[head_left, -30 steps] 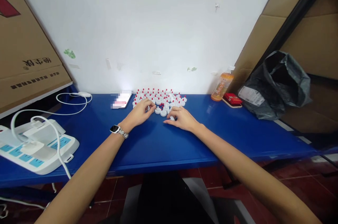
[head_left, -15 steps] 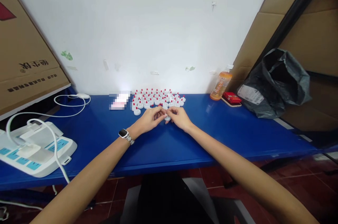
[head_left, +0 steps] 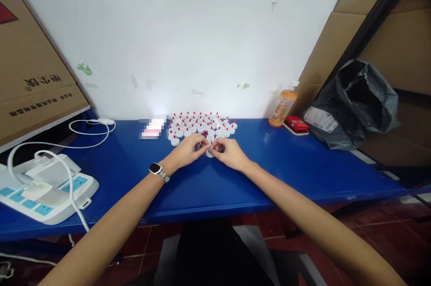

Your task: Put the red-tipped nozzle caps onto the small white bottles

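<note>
Both hands met over the blue tabletop [head_left: 208, 182]: the left hand [head_left: 187, 152] and right hand [head_left: 229, 153] each had a pinched grip on one small white cap [head_left: 209, 153], just in front of the cluster of red-tipped caps [head_left: 200, 125] by the wall. Bare tabletop lay open between the hands and the near edge. The power strip [head_left: 43, 187] sat well left and the orange bottle [head_left: 282, 108] well right.
</note>
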### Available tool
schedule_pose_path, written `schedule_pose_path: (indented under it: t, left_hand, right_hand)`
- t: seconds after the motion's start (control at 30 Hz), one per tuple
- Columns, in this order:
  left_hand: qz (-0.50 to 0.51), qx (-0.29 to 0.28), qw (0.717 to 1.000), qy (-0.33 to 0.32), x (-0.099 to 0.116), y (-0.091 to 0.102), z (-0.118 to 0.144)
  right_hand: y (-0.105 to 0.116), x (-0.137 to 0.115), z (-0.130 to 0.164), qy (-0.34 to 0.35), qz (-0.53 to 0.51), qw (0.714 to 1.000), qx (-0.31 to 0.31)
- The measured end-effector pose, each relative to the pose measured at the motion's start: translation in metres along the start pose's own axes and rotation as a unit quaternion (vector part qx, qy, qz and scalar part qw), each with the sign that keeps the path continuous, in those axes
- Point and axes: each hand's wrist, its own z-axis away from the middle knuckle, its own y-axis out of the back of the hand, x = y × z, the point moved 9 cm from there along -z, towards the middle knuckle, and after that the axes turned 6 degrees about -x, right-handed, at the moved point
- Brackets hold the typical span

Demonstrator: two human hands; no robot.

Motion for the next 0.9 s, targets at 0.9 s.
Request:
schedule_pose_path:
  t: [0.9]
  left_hand:
    - [-0.110, 0.166, 0.978, 0.060, -0.009, 0.063, 0.005]
  right_hand:
    - [0.029, -0.010, -0.010, 0.018, -0.051, 0.990, 0.129]
